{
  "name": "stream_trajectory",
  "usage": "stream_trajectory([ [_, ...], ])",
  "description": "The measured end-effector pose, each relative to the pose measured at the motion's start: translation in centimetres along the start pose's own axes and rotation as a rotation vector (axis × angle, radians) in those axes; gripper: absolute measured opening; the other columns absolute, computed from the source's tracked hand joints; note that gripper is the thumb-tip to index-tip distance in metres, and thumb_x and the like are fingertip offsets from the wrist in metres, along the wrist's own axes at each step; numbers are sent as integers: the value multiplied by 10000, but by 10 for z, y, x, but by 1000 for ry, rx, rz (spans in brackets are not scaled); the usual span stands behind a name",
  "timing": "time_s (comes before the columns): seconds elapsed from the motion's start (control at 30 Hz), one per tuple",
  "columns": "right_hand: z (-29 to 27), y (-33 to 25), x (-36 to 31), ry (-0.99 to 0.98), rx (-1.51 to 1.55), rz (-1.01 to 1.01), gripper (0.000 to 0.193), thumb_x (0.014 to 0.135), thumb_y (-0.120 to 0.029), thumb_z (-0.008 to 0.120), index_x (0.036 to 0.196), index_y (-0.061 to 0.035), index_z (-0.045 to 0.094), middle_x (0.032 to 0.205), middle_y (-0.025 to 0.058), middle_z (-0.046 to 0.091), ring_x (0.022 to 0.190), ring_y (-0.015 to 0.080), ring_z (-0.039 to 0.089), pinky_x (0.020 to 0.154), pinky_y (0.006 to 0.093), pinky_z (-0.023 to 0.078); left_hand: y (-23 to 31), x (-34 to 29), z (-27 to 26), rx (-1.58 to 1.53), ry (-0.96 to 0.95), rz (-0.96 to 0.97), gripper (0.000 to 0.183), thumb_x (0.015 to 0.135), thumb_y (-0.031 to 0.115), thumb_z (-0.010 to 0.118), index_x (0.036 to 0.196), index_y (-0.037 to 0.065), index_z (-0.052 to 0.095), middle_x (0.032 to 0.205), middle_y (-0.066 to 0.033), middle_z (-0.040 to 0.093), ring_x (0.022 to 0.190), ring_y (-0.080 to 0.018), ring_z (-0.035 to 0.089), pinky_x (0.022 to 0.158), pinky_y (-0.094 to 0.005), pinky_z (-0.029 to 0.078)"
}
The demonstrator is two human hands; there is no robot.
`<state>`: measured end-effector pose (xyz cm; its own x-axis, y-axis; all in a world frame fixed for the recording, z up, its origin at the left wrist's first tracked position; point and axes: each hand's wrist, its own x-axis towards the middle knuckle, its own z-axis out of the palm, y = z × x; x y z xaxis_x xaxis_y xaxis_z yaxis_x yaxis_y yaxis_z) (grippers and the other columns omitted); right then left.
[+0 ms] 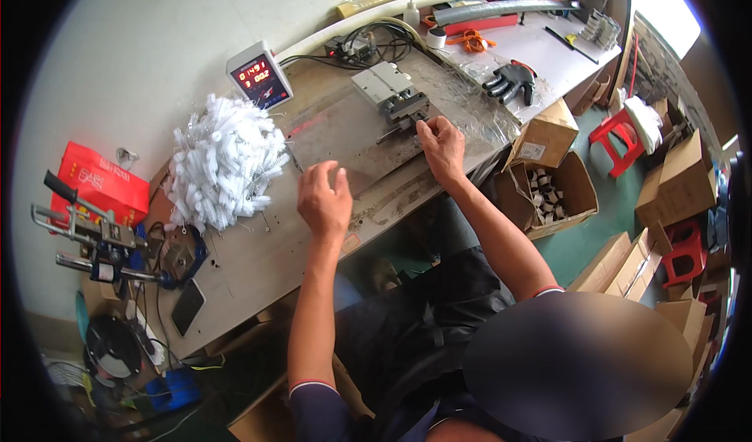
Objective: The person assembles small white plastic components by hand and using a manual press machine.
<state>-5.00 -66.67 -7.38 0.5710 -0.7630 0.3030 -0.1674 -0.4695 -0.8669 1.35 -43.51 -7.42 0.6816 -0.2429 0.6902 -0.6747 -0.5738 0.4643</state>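
My right hand (442, 149) is at the front end of a small metal clamping device (392, 93) on the bench, its fingers pinched together. Whatever lies between those fingertips is too small to make out. Over the bench's near edge hovers my left hand (325, 201), thumb and fingers apart, holding nothing that shows. To its left rises a big heap of white bristle brushes (227, 160) with thin wire stems. A counter box with a red lit display (260, 75) stands behind the heap.
A hand-lever press (110, 246) and a phone (188, 307) sit at the left, near a red bag (98, 183). Toward the back right lie a black glove (511, 83), orange cord (471, 41) and long tubes (392, 3). Cardboard boxes (576, 183) and red stools (619, 140) stand beyond the bench.
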Motion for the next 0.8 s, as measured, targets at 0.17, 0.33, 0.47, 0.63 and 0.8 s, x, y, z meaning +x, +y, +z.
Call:
stream_trajectory([
  [0.17, 0, 6, 4, 43, 28, 61, 223, 841, -246, 694, 935, -44, 672, 823, 156, 711, 823, 347, 698, 771, 435, 535, 38, 15, 41, -92, -215, -1, 265, 875, 149, 755, 1103, 86, 637, 1079, -98, 668, 1080, -326, 620, 903, -439, 509],
  [0.33, 2, 4, 1, -10, 48, 87, 201, 819, -190, 660, 965, -52, 682, 842, 174, 716, 859, 368, 704, 805, 449, 539, 51, 32, 66, -38, -240, 3, 226, 893, 147, 741, 1073, 89, 618, 1019, -87, 679, 1023, -318, 629, 852, -445, 518],
  [0.47, 0, 7, 3, -17, 41, 78, 184, 853, -197, 665, 973, -59, 688, 858, 182, 728, 881, 377, 709, 814, 455, 539, 56, 30, 73, -4, -237, 41, 180, 905, 150, 728, 1027, 88, 611, 961, -73, 687, 958, -306, 630, 799, -445, 523],
  [0.63, -2, 0, 1, -38, 103, 103, 191, 886, -221, 688, 998, -66, 681, 861, 163, 737, 856, 347, 719, 805, 439, 544, 51, 27, 72, 83, -226, 168, 138, 917, 142, 708, 1017, 91, 627, 962, -85, 658, 955, -316, 624, 817, -443, 518],
  [0.8, -2, 10, 3, -62, 240, 171, 203, 898, -222, 698, 1020, -62, 672, 861, 145, 743, 821, 312, 724, 790, 420, 546, 49, 15, 62, 146, -180, 327, 126, 914, 86, 689, 1021, 82, 623, 976, -104, 621, 904, -325, 614, 782, -444, 522],
])
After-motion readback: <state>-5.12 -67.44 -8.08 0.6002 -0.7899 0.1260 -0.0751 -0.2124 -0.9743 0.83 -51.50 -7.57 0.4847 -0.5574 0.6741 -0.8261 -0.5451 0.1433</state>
